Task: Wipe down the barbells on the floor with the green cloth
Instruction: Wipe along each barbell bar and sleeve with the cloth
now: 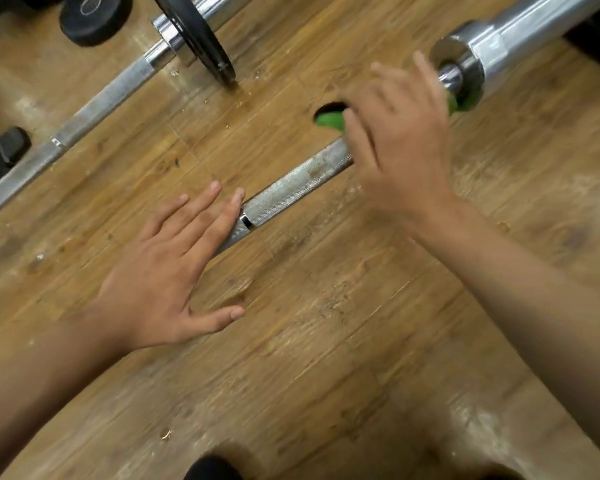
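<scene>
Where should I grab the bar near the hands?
Grab the bar on its rough, bumpy middle part, coming down from above. It lies flat on the floor, thin enough there to grip; the shiny end is probably too fat.

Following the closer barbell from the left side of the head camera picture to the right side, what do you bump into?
left hand → bumpy grip part of the bar → right hand → shiny fat barbell end
</scene>
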`<state>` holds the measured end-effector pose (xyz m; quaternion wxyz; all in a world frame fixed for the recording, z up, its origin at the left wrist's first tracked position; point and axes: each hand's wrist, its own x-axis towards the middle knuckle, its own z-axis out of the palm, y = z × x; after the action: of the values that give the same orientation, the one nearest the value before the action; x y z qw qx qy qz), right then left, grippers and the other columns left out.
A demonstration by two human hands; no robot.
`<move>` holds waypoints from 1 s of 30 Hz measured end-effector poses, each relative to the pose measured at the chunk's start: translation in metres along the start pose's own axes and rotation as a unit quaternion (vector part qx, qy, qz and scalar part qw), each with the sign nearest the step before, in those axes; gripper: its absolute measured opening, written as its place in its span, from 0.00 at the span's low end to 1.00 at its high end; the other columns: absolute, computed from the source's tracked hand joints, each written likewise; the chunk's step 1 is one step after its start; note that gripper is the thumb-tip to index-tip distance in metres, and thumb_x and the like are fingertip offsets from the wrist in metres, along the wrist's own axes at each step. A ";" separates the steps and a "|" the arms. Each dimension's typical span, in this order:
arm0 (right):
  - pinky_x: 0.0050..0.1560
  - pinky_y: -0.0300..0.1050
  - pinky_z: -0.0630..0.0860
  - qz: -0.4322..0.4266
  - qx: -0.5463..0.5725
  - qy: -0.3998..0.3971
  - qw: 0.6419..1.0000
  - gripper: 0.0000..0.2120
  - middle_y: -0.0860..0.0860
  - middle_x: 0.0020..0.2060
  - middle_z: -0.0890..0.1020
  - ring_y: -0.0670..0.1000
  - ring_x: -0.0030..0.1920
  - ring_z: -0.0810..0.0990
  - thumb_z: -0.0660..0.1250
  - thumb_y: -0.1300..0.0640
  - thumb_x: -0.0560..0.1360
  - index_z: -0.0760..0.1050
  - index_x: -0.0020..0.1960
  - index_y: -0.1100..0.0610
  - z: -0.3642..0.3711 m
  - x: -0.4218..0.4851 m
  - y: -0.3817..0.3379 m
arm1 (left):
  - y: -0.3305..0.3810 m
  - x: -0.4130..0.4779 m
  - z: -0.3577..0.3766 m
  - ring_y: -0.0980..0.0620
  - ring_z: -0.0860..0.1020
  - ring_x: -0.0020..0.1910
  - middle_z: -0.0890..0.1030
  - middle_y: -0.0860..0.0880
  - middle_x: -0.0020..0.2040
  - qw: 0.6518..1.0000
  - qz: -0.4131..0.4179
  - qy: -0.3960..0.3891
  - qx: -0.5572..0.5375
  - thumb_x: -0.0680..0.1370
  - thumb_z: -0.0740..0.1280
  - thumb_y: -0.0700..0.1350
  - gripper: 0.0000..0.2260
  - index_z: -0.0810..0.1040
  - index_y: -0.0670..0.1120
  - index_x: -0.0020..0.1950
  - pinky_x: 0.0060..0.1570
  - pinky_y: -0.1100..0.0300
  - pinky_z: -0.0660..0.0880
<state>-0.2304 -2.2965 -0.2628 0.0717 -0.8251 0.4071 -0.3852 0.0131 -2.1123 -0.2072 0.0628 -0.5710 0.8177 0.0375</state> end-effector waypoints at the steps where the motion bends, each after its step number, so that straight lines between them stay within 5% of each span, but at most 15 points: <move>1: 0.80 0.54 0.56 0.049 -0.018 0.008 0.999 0.15 0.53 0.51 0.84 0.56 0.58 0.80 0.59 0.51 0.85 0.82 0.58 0.57 0.000 0.000 -0.008 | 0.001 0.000 -0.001 0.43 0.54 0.84 0.58 0.43 0.84 1.000 0.000 0.002 -0.002 0.79 0.51 0.74 0.48 0.50 0.39 0.85 0.79 0.37 0.57; 8: 0.54 0.55 0.70 -0.040 0.041 -0.083 0.995 0.12 0.53 0.47 0.81 0.58 0.47 0.78 0.60 0.52 0.85 0.79 0.53 0.58 0.002 -0.019 -0.065 | 0.011 -0.010 0.001 0.43 0.54 0.85 0.56 0.43 0.85 1.000 0.004 0.001 -0.014 0.78 0.51 0.76 0.50 0.49 0.40 0.86 0.78 0.36 0.58; 11: 0.55 0.50 0.72 0.049 0.160 -0.068 0.984 0.10 0.54 0.51 0.80 0.54 0.51 0.77 0.61 0.57 0.85 0.77 0.59 0.60 -0.017 -0.014 -0.061 | 0.017 -0.013 0.003 0.42 0.54 0.85 0.56 0.42 0.85 1.000 0.010 0.006 -0.011 0.77 0.51 0.76 0.50 0.50 0.39 0.85 0.78 0.37 0.57; 15: 0.59 0.30 0.67 0.092 0.276 -0.105 0.951 0.16 0.55 0.58 0.75 0.44 0.57 0.73 0.61 0.66 0.83 0.72 0.70 0.63 -0.036 -0.018 -0.081 | 0.031 -0.016 0.006 0.42 0.54 0.84 0.56 0.41 0.85 1.000 0.017 0.018 -0.004 0.77 0.52 0.77 0.51 0.53 0.38 0.85 0.78 0.38 0.56; 19: 0.67 0.37 0.70 0.106 0.341 -0.129 0.925 0.21 0.56 0.62 0.73 0.47 0.65 0.74 0.60 0.69 0.81 0.70 0.73 0.61 -0.044 -0.016 -0.092 | 0.045 -0.023 0.008 0.42 0.54 0.84 0.56 0.41 0.85 1.000 0.023 0.020 0.006 0.76 0.54 0.77 0.52 0.54 0.38 0.85 0.78 0.37 0.56; 21: 0.71 0.41 0.69 0.071 0.312 -0.164 0.933 0.18 0.56 0.62 0.75 0.49 0.67 0.75 0.60 0.67 0.80 0.75 0.69 0.61 -0.047 -0.020 -0.085 | 0.053 -0.028 0.009 0.42 0.55 0.84 0.56 0.41 0.85 0.999 0.021 0.025 0.008 0.76 0.55 0.77 0.52 0.55 0.38 0.84 0.78 0.37 0.56; 25: 0.82 0.62 0.51 -0.079 0.011 -0.161 0.984 0.11 0.54 0.53 0.83 0.56 0.68 0.78 0.60 0.61 0.75 0.81 0.50 0.60 -0.060 -0.058 -0.052 | 0.068 -0.035 0.010 0.41 0.57 0.84 0.57 0.41 0.85 0.999 0.017 0.030 -0.006 0.76 0.56 0.76 0.51 0.57 0.39 0.84 0.76 0.35 0.58; 27: 0.80 0.68 0.49 -0.059 -0.017 -0.146 0.987 0.14 0.54 0.61 0.83 0.57 0.72 0.75 0.60 0.60 0.74 0.83 0.52 0.58 -0.073 -0.067 -0.040 | 0.076 -0.036 0.011 0.41 0.58 0.83 0.58 0.41 0.85 0.999 0.017 0.031 -0.012 0.77 0.56 0.76 0.49 0.58 0.39 0.84 0.76 0.35 0.59; 30: 0.81 0.64 0.49 -0.005 -0.029 -0.127 0.991 0.20 0.56 0.70 0.78 0.59 0.74 0.72 0.60 0.59 0.75 0.82 0.63 0.58 -0.082 -0.081 -0.049 | 0.087 -0.040 0.011 0.41 0.59 0.83 0.58 0.41 0.84 0.999 0.017 0.026 -0.021 0.77 0.56 0.75 0.48 0.60 0.40 0.84 0.75 0.34 0.60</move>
<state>-0.2866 -2.1891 -0.2317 0.0965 -0.8711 0.4014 -0.2659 -0.0542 -2.0432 -0.2136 0.0292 -0.5590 0.8277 0.0406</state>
